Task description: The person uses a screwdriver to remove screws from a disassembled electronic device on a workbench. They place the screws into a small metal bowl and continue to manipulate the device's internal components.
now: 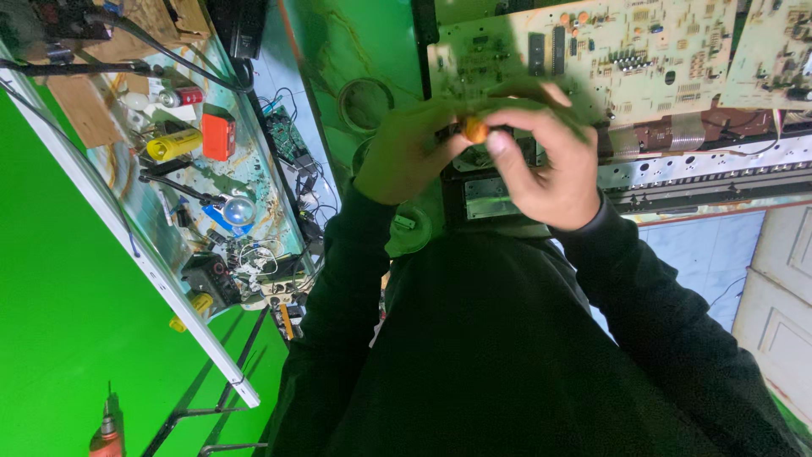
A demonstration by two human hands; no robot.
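Our dark sleeves (pixel 474 338) rise; both hands (pixel 491 152) pinch a small orange part (pixel 474 129) that could drop onto the circuit board (pixel 592 51).

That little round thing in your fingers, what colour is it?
Orange. The little round thing shows in the head view, pinched between the left hand and right hand.

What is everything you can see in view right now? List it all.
small part: one, orange, pinched between both hands
circuit boards: at least two, pale green, top right
metal rail: one, silver, under the boards
workbench: one, cluttered, left
box: one, orange-red, on workbench
cylinder: one, yellow, beside the box
magnifier lens: one, clear, on workbench
wires: tangle, white and black, workbench end
tool: one, red, bottom left
sleeves: two, black
left hand: holds the part
right hand: holds the part
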